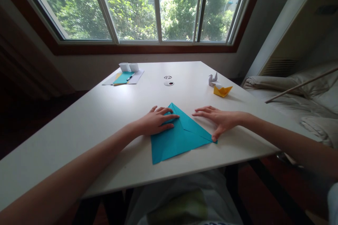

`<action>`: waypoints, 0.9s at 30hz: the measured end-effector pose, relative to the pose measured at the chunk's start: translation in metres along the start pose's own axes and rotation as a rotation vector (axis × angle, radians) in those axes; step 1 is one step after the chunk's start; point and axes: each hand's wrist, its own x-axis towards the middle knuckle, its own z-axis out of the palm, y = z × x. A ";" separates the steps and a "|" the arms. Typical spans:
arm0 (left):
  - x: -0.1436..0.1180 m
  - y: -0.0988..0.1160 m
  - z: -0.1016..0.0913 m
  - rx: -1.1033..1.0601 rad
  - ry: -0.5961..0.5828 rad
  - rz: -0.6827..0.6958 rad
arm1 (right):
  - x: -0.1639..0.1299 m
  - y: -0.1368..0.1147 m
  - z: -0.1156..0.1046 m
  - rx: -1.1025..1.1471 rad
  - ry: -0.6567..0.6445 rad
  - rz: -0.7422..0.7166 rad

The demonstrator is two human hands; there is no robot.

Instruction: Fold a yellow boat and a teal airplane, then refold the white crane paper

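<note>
Turquoise folded paper (182, 144) lies beneath a person's left hand (157, 121), palm down with fingers loosely spread, on a white table (79, 140). The right hand (218, 117) is also spread, its thumb at the paper's near corner; a yellow paper boat (222, 91) sits beyond. Should the left hand's hold slacken, the sheet could swivel; an uneven thumb push could skew the crease.

My head camera, close by, looks forward and down across the white table (92, 112) to the far window (156, 14).
</note>
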 end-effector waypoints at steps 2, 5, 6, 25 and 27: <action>0.000 -0.001 0.000 0.017 0.011 0.004 | 0.003 -0.003 -0.004 0.008 -0.014 -0.001; 0.001 -0.002 0.000 0.069 0.024 -0.019 | 0.011 -0.011 -0.009 -0.005 0.016 -0.022; 0.000 -0.003 -0.001 0.090 0.027 -0.036 | 0.015 -0.015 -0.011 -0.018 0.039 -0.037; -0.006 -0.004 -0.019 0.003 0.014 -0.202 | 0.080 -0.039 0.002 -0.300 0.273 -0.065; -0.007 -0.006 -0.018 -0.002 0.043 -0.166 | 0.086 -0.036 0.000 -0.287 0.274 -0.046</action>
